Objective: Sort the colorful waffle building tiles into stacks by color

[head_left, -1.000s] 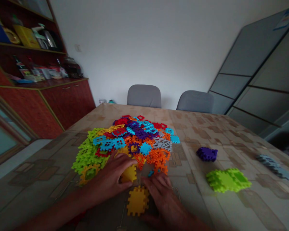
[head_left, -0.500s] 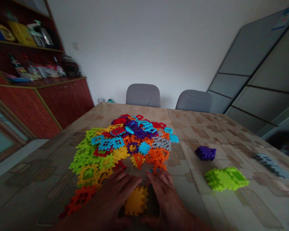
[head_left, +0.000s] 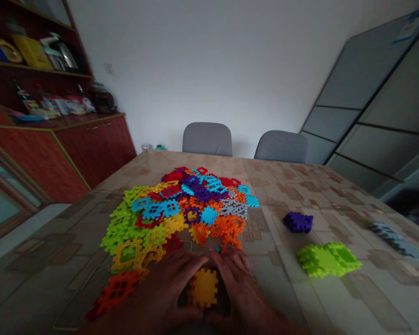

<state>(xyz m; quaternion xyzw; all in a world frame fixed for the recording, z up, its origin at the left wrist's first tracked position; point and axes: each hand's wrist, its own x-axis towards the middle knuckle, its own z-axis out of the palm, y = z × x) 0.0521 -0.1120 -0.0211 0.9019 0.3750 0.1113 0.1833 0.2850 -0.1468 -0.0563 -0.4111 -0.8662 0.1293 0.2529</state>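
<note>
A square yellow interlocking block (head_left: 205, 288) with toothed edges lies low in the middle of the head view, between my two hands. My left hand (head_left: 172, 281) curves round its left and far side, with the thumb by the near edge. On the other side my right hand (head_left: 235, 279) closes in the same way, its fingertips almost meeting the left ones beyond the block. Where the fingertips press is partly hidden. Just past my hands lie a red piece (head_left: 174, 243) and an orange piece (head_left: 231, 244). Orange-red window pieces (head_left: 118, 289) sit left of my left forearm.
A wide heap of coloured interlocking pieces (head_left: 181, 200) spreads over the table (head_left: 265, 288). To the right stand a purple stack (head_left: 298, 222), a lime-green stack (head_left: 328, 259) and a grey row (head_left: 396, 239). Two grey chairs (head_left: 207, 138) are at the far edge.
The yellow block has shifted slightly right and turned a little between my hands. My fingertips have come closer together at its far side. The heap and stacks look the same.
</note>
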